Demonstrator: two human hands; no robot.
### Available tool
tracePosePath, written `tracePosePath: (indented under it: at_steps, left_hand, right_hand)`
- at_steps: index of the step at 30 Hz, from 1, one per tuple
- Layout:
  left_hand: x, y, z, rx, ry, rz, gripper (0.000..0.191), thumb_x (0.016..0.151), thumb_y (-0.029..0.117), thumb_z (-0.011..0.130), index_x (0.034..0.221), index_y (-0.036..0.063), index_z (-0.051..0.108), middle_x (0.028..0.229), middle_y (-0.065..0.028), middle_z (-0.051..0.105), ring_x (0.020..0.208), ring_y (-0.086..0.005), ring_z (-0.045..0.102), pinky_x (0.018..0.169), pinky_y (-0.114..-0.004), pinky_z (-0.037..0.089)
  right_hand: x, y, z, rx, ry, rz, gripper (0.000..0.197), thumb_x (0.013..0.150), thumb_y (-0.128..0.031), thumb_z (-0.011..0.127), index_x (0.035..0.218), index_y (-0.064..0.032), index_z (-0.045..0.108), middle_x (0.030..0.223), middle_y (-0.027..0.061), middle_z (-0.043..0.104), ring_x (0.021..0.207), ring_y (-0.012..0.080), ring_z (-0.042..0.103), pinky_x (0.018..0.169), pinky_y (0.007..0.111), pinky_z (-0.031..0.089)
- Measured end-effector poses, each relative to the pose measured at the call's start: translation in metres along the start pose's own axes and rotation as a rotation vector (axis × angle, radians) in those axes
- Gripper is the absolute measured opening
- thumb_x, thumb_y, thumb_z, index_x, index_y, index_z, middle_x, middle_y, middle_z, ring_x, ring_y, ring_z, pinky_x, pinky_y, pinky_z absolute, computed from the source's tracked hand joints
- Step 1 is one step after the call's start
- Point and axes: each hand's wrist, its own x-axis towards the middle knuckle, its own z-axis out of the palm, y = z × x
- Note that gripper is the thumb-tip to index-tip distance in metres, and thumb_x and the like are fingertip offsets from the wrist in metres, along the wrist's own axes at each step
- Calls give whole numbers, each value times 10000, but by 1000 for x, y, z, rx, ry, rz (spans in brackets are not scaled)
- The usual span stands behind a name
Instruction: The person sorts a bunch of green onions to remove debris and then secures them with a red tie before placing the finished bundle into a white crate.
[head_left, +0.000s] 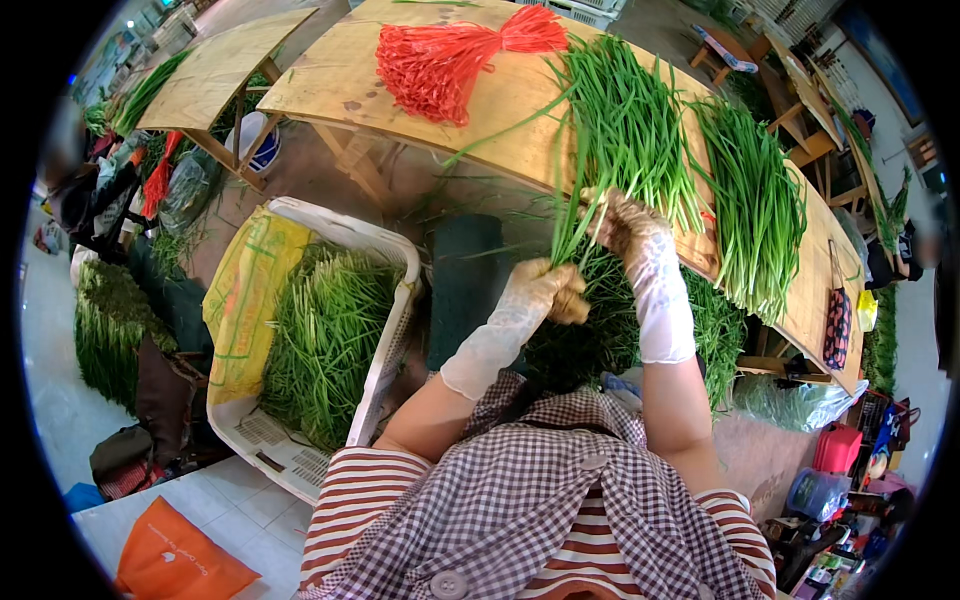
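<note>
My left hand (551, 289), in a thin glove with soiled fingers, is closed around a few long green garlic chives (562, 225) whose leaves rise toward the table edge. Just to the right, my right hand (626, 225), gloved the same way, pinches pale stalk ends at the table's front edge. Its fingers partly hide them. Beside it a loose pile of garlic chives (630, 120) lies on the wooden table (330, 82), stalk ends toward me. A second pile of chives (754, 202) lies farther right. Red plastic ties (442, 71), bunched together, rest at the back left.
A white plastic crate (409, 300) with a yellow sack (251, 300) over its side holds chives at my left. Loose greens (712, 330) lie below the table. An orange bag (180, 555) is on the tiles. A patterned pouch (838, 326) lies at the table's right end.
</note>
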Motion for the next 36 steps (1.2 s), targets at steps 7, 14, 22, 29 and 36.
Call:
tracePosePath:
  at_steps: [7, 14, 22, 29, 36]
  left_hand:
    - [-9, -10, -16, 447, 210, 210, 419, 902, 352, 401, 869, -5, 620, 680, -94, 631, 636, -183, 592, 661, -267, 460]
    - [10, 4, 9, -70, -257, 18, 449, 872, 363, 463, 1111, -15, 509, 1008, -187, 594, 888, -271, 600, 793, -362, 476]
    - [16, -1, 24, 247, -272, 12, 407, 847, 342, 508, 1079, 7, 485, 858, -102, 605, 793, -158, 597, 707, -271, 483]
    - [9, -2, 14, 134, -74, 146, 418, 786, 346, 603, 1061, 42, 523, 950, -82, 590, 874, -168, 551, 799, -319, 433]
    - [-39, 91, 25, -247, 227, 774, 284, 845, 253, 564, 983, 8, 526, 811, -131, 620, 651, -190, 613, 605, -286, 542]
  right_hand:
    - [-14, -31, -7, -306, -95, 7, 308, 836, -136, 577, 1023, 100, 510, 863, 192, 623, 721, 236, 642, 611, 304, 550]
    - [-44, -8, -23, -622, -101, -109, 322, 869, -207, 523, 1065, 45, 563, 905, 110, 639, 780, 166, 589, 755, 229, 447]
    - [-52, 24, -26, -522, -54, 36, 223, 809, -135, 609, 932, 51, 613, 721, 92, 622, 580, 122, 550, 524, 231, 447]
    - [-53, 39, -33, -623, -50, -277, 159, 853, -86, 546, 898, 53, 607, 736, 73, 621, 611, 110, 573, 509, 218, 454]
    - [-65, 11, -9, -1084, 15, -746, 188, 788, -224, 614, 863, -55, 647, 688, 129, 617, 574, 264, 605, 533, 323, 484]
